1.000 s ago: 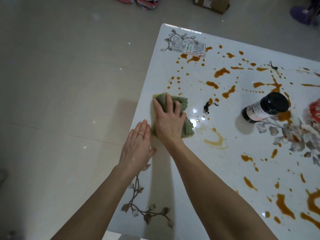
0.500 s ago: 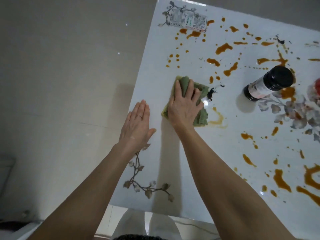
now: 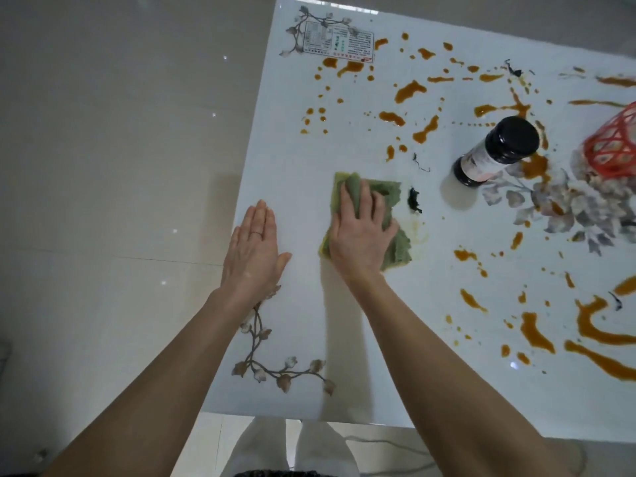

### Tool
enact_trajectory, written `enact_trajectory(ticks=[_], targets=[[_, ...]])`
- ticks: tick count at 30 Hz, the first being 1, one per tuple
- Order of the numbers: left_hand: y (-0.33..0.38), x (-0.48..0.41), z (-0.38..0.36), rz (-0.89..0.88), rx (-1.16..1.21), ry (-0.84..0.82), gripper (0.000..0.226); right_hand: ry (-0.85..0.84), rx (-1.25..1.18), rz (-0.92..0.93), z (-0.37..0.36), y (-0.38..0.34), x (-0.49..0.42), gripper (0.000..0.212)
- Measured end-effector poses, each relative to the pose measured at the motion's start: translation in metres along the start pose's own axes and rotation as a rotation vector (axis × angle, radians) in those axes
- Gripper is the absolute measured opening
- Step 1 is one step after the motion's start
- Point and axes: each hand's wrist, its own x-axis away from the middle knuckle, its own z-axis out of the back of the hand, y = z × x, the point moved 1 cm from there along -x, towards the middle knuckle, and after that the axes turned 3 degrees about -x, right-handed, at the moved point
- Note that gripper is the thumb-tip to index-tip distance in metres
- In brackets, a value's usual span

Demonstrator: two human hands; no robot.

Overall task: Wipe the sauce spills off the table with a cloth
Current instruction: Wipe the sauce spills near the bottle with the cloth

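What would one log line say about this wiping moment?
step: wiping | right hand: presses green cloth on table | left hand: flat at table edge | sauce spills: many left

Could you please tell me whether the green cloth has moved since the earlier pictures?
Yes. The green cloth under the right hand has slid right, closer to the black-capped bottle, which stayed put.

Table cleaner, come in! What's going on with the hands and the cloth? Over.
Right hand pressing cloth flat on table. Left hand flat near edge. Many sauce spills unwiped. Bottle standing right of cloth.
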Motion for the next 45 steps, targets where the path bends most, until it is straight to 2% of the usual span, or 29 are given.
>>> enact_trajectory(ticks=[3, 7, 10, 13, 15, 17, 21, 24, 28, 31, 35, 38, 42, 45], targets=[[0.0, 0.002, 0.001, -0.004, 0.004, 0.013, 0.075, -0.009, 0.041, 0.15, 0.006, 0.028, -0.005, 0.05], [0.002, 0.002, 0.0, 0.007, 0.007, -0.001, 0.075, -0.005, -0.026, -0.121, 0.011, 0.06, -0.019, 0.053], [0.003, 0.001, 0.0, 0.009, -0.002, -0.004, 0.075, -0.01, -0.064, -0.188, 0.005, 0.033, 0.002, 0.055], [0.003, 0.001, 0.0, 0.019, -0.005, 0.0, 0.074, -0.059, -0.044, -0.064, 0.0, 0.018, 0.039, 0.056], [0.005, 0.001, 0.0, 0.019, 0.01, 0.003, 0.074, -0.093, -0.03, 0.033, 0.002, 0.029, 0.048, 0.056], [0.005, 0.002, 0.001, 0.018, 0.018, 0.004, 0.075, -0.111, -0.037, 0.053, 0.008, 0.047, 0.038, 0.054], [0.006, 0.004, 0.002, 0.028, 0.043, 0.02, 0.075, -0.093, -0.118, -0.147, 0.015, 0.063, 0.007, 0.053], [0.007, 0.006, 0.0, 0.027, 0.044, 0.035, 0.074, -0.056, -0.155, -0.197, 0.01, 0.049, 0.018, 0.054], [0.015, 0.01, -0.002, 0.021, 0.025, 0.066, 0.068, 0.0, -0.129, -0.083, 0.0, 0.039, 0.072, 0.056], [0.032, 0.018, -0.003, -0.039, 0.002, 0.072, 0.067, -0.058, -0.131, 0.004, 0.004, 0.06, 0.068, 0.054], [0.051, 0.03, -0.008, -0.1, 0.003, 0.025, 0.065, -0.037, -0.168, -0.126, 0.016, 0.08, 0.022, 0.053], [0.058, 0.04, -0.015, -0.14, -0.014, 0.039, 0.065, 0.001, -0.195, -0.159, 0.01, 0.069, 0.04, 0.056], [0.067, 0.051, -0.026, -0.165, -0.021, 0.026, 0.065, 0.025, -0.173, -0.02, 0.0, 0.059, 0.118, 0.055], [0.067, 0.054, -0.034, -0.161, -0.08, -0.012, 0.067, -0.005, -0.145, 0.08, 0.003, 0.08, 0.114, 0.052]])
